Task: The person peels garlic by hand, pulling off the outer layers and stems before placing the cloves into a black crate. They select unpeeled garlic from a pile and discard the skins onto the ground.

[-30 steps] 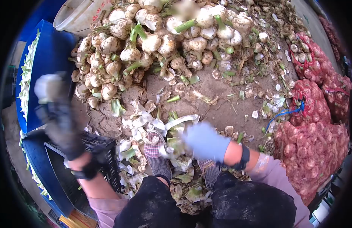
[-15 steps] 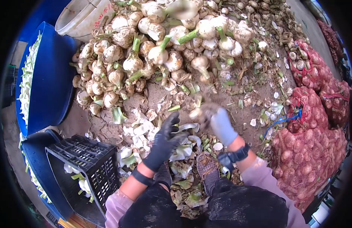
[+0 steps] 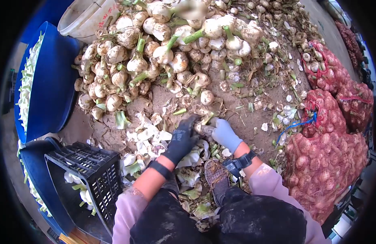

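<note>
My left hand point(image 3: 183, 137), in a black glove, has its fingers closed around a garlic bulb with a short green stem point(image 3: 207, 118). From the other side, my right hand point(image 3: 226, 134), in a pale blue-grey glove, grips the same bulb; its fingers partly hide it. Both hands are close together above the ground, just past my shoes. A loose dirty garlic bulb point(image 3: 207, 97) lies beyond them. White peeled skins point(image 3: 149, 132) and leaf scraps are scattered below and to the left of my hands.
A large heap of muddy garlic point(image 3: 119, 79) lies ahead. On the left are a blue tub point(image 3: 54, 77) of trimmed white pieces, a tipped black crate point(image 3: 108, 179) and a white bucket point(image 3: 84, 20). Red mesh sacks point(image 3: 326, 171) of bulbs line the right.
My left hand, open and apart before, has closed on the garlic bulb. My right hand, blurred earlier with the bulb, has moved left to meet it. The view has shifted slightly.
</note>
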